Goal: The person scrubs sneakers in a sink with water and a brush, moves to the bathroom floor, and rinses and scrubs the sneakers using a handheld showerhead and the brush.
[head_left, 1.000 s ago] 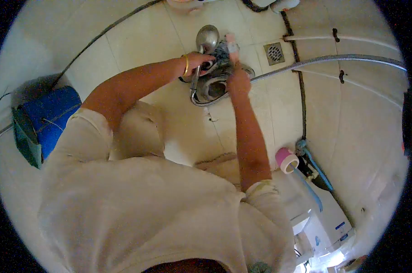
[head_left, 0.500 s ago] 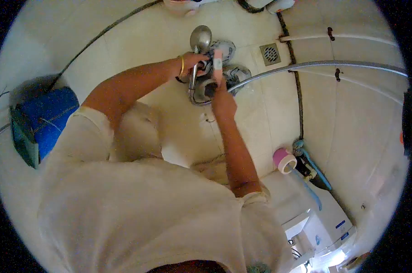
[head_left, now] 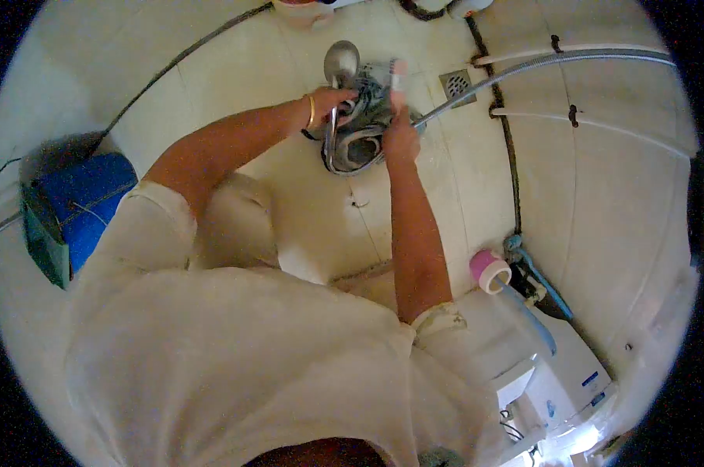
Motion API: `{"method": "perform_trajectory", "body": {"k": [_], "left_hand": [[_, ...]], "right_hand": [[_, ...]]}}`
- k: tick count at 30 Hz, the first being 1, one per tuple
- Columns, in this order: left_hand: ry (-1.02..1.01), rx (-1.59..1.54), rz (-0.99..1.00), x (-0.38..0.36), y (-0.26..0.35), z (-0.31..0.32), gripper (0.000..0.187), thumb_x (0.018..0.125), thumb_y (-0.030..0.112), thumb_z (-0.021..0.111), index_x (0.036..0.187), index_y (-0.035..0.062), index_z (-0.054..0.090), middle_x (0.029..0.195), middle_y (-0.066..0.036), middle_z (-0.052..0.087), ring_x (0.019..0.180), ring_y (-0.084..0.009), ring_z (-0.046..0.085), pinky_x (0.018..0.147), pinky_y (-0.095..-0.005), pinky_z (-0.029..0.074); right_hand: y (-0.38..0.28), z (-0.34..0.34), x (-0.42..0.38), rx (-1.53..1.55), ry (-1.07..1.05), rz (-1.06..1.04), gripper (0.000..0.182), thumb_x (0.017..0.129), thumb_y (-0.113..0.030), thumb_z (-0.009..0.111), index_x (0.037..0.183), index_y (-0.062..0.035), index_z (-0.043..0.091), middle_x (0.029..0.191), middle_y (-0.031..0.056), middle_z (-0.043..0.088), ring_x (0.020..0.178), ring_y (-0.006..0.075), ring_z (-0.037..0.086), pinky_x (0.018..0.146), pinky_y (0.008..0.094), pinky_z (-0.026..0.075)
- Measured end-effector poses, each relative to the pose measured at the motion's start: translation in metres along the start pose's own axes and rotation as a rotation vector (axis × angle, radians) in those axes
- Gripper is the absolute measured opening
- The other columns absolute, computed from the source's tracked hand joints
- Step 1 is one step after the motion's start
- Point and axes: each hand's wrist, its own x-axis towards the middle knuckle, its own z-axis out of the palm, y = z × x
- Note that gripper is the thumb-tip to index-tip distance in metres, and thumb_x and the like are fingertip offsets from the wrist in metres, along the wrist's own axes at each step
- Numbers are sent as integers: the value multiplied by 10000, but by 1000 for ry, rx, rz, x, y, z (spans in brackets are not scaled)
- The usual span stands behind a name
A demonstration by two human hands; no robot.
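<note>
My left hand (head_left: 331, 105), with a bangle at the wrist, is closed around the handle of a metal shower head (head_left: 342, 61). Its fingertips reach the edge of a dark grey and white shoe (head_left: 362, 148) on the tiled floor. The shoe's opening faces me. My right hand (head_left: 401, 145) is closed on a brush (head_left: 399, 82) with a pink and white back, held against the shoe's right side. Its bristles are hidden. A silver hose (head_left: 507, 75) loops below the shoe and runs right, passing by my right hand.
A floor drain (head_left: 458, 86) lies beyond my right hand. White pipes (head_left: 616, 121) run along the right wall. To the left stands a blue container (head_left: 95, 202). A pink and white cup (head_left: 490, 271) and a white appliance (head_left: 554, 373) are at the lower right.
My right hand and the brush have moved right and slightly nearer the drain. The grey and white shapes have shifted together, and the hose has swung upward across the drain's corner.
</note>
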Motion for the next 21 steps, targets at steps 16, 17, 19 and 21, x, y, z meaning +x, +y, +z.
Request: {"method": "perform_trajectory", "body": {"k": [16, 17, 19, 21], "left_hand": [[-34, 108, -22, 19, 2, -14, 143, 686, 179, 598, 684, 43, 555, 676, -52, 531, 565, -153, 530, 433, -256, 450], [58, 192, 26, 14, 1, -11, 127, 657, 158, 612, 645, 48, 550, 621, -55, 538, 512, -145, 517, 415, -251, 433], [-28, 167, -35, 4, 6, -7, 137, 650, 164, 623, 643, 48, 550, 615, -59, 532, 493, -142, 506, 403, -251, 418], [-164, 232, -36, 12, 6, -7, 104, 724, 152, 562, 734, 55, 601, 660, -41, 566, 539, -135, 520, 491, -220, 440]], "right_hand": [[-22, -26, -16, -297, -64, -302, 310, 833, -221, 336, 1086, -107, 473, 888, 149, 585, 803, 301, 572, 657, 427, 453], [-28, -27, -25, -251, -103, -273, 307, 828, -215, 341, 1079, -103, 479, 883, 150, 585, 799, 303, 573, 654, 425, 454], [-5, -20, 9, -264, -11, -270, 308, 821, -206, 357, 1088, -100, 468, 870, 159, 585, 796, 309, 572, 650, 419, 457], [3, -23, 41, -237, -123, -105, 341, 807, -189, 390, 1133, -96, 427, 860, 172, 582, 800, 323, 568, 641, 412, 462]]}}
